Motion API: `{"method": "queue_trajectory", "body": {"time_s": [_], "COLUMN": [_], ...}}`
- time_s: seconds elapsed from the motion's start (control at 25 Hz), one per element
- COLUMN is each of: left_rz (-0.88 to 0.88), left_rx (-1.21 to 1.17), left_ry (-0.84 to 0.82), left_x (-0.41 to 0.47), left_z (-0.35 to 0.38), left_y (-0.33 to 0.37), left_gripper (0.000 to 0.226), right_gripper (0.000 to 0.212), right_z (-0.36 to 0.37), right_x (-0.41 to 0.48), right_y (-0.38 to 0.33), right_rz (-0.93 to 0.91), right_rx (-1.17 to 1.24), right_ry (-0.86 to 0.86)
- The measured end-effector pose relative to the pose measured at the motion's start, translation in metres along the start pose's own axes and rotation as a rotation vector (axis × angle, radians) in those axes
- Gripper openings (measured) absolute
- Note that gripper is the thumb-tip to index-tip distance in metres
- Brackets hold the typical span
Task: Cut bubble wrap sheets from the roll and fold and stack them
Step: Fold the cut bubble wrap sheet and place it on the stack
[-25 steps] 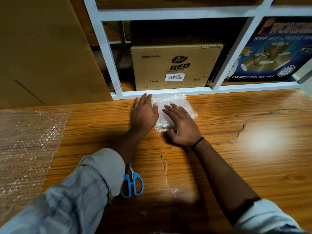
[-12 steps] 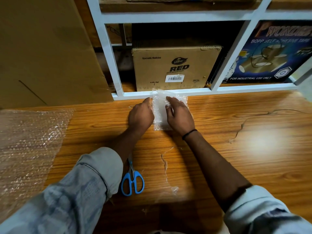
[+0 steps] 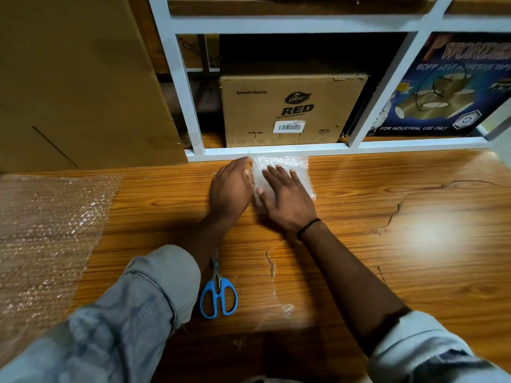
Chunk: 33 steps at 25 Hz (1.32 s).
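A: Task thing first, where is it?
B: Folded bubble wrap sheet [image 3: 280,163], a small clear pad lying flat at the far edge of the desk [image 3: 414,205], touching or almost touching the white shelf frame [image 3: 276,152].

A: Hands?
B: Right hand [image 3: 287,203] lies palm down on top of the sheet with the fingers straight and a little spread. Grip apart, nothing pinched. Left hand [image 3: 231,189] stands more on its edge against the sheet's left side, fingers straight and together. Grip apart too, as far as shows; its thumb is hidden.

A: Anything on the wrists?
B: Black wristband [image 3: 308,228] on the right. Both sleeves are pale blue-grey and pushed up.

A: Tools?
B: Scissors [image 3: 218,295] with blue handles, near the desk's front edge, blades partly under the left forearm, well apart from the sheet. Nobody holds them.

A: More wrap?
B: Loose bubble wrap [image 3: 47,230] spread over the desk's left edge. The roll itself is not in view. A thin scrap strip [image 3: 273,275] lies just right of the scissors.

A: Background?
B: Cardboard box [image 3: 290,106] printed RED sits in the shelf bay straight behind the sheet. Blue carton [image 3: 456,87] printed FOR INDUSTRIAL USE ONLY fills the bay to the right. A plain cardboard panel [image 3: 77,78] stands at the far left corner.
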<state>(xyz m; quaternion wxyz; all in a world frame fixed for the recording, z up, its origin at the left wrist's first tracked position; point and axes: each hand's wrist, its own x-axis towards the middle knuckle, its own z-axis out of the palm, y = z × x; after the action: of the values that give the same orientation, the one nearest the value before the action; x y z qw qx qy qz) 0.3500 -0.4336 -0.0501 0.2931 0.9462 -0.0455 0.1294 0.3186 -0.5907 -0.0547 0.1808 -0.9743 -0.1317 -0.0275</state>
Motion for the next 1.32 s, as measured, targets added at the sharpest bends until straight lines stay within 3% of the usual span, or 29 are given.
{"method": "queue_trajectory", "body": {"time_s": [0.08,0.24,0.36,0.76,1.0,1.32], "left_rz": [0.121,0.305,0.281,0.175,0.176,0.059], "left_rx": [0.05,0.297,0.402,0.383,0.319,0.365], "left_ry": [-0.086,-0.359,-0.447,-0.508,-0.314,-0.245], "left_x": [0.009,0.021,0.016,0.01,-0.021,-0.07], "left_z": [0.004,0.018,0.032,0.034,0.003,-0.048], "left_y": [0.004,0.015,0.001,-0.016,-0.025,-0.042], "left_gripper": [0.045,0.059,0.063,0.075,0.076,0.076], "right_gripper": [0.06,0.062,0.064,0.081,0.069,0.07], "right_z": [-0.005,-0.002,0.012,0.012,0.0,0.009], "right_x": [0.018,0.037,0.032,0.025,-0.007,-0.058], "right_y": [0.007,0.022,0.029,0.038,0.027,-0.032], "right_rz": [0.076,0.11,0.032,-0.023,0.053,-0.066], "right_rx": [-0.019,-0.124,-0.15,-0.134,-0.086,-0.014], "right_ry": [0.047,-0.113,-0.188,-0.152,0.019,0.005]}}
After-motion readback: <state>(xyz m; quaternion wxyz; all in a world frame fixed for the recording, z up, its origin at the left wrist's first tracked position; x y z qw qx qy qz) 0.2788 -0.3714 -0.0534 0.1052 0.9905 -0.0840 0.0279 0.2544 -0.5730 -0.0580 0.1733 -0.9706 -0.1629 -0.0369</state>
